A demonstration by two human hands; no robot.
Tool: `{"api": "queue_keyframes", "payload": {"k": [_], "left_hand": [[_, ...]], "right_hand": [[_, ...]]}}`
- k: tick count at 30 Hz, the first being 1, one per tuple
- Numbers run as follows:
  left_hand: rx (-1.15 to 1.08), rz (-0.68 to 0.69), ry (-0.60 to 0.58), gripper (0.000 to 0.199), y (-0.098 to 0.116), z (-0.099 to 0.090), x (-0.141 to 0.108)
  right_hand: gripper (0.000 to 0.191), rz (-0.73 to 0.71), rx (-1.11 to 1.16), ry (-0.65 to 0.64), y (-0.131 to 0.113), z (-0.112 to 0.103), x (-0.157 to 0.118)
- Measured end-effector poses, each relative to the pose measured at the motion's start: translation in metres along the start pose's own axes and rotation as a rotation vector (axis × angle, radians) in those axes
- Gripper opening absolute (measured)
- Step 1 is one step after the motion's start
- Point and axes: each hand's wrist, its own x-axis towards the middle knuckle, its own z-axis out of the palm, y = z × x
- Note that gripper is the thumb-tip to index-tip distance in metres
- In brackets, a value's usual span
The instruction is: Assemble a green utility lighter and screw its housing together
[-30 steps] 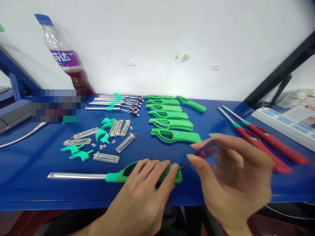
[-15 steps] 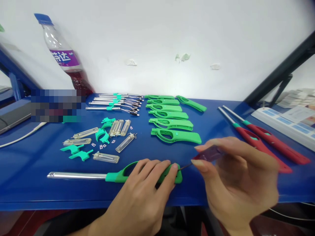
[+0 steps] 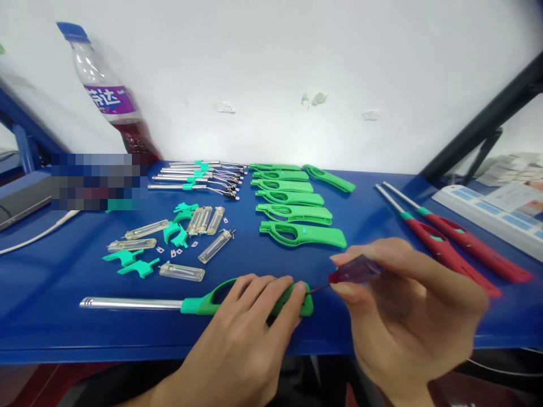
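Note:
A green stick lighter [image 3: 197, 306] with a silver barrel lies level near the table's front edge. Over its handle rests my left hand [image 3: 250, 325], fingers bent and holding it down. My right hand [image 3: 411, 316] pinches a small screwdriver [image 3: 356, 270] with a see-through purple handle between thumb and fingers. The thin shaft slants down to the handle's right end; its tip is hidden by my left fingers. Behind my hands lie several green handle shells [image 3: 307, 234] in a column. Clear fuel tanks [image 3: 182, 272] and teal triggers [image 3: 139, 267] are scattered to the left.
Silver barrels with wires [image 3: 178, 187] lie at the back. Two red stick lighters [image 3: 458, 257] and a white power strip [image 3: 487, 217] are at the right. A drink bottle [image 3: 112, 102] leans by the wall. Tiny metal plates [image 3: 173, 254] lie among the tanks.
The screwdriver's handle has turned slightly in my right fingers, and that hand has shifted a little. My left hand stays on the green stick lighter.

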Motion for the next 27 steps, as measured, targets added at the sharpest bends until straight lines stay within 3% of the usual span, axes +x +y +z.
{"api": "queue_keyframes", "payload": {"k": [7, 17, 22, 27], "left_hand": [[0.011, 0.012, 0.015, 0.036, -0.0012, -0.0007, -0.0067], [-0.015, 0.005, 0.024, 0.036, -0.0006, 0.0023, -0.0086], [-0.01, 0.013, 0.05, 0.035, -0.0012, 0.0022, -0.0073], [-0.006, 0.024, 0.025, 0.036, -0.0022, 0.0017, -0.0084]], "right_hand": [[0.07, -0.071, -0.098, -0.073, 0.0006, -0.0024, 0.0011], [0.062, 0.042, -0.134, 0.056, 0.0012, -0.0032, -0.0012], [0.041, 0.058, -0.027, 0.03, -0.0026, 0.0013, -0.0017], [0.05, 0.153, 0.038, 0.052, -0.0073, 0.0029, -0.0059]]}}
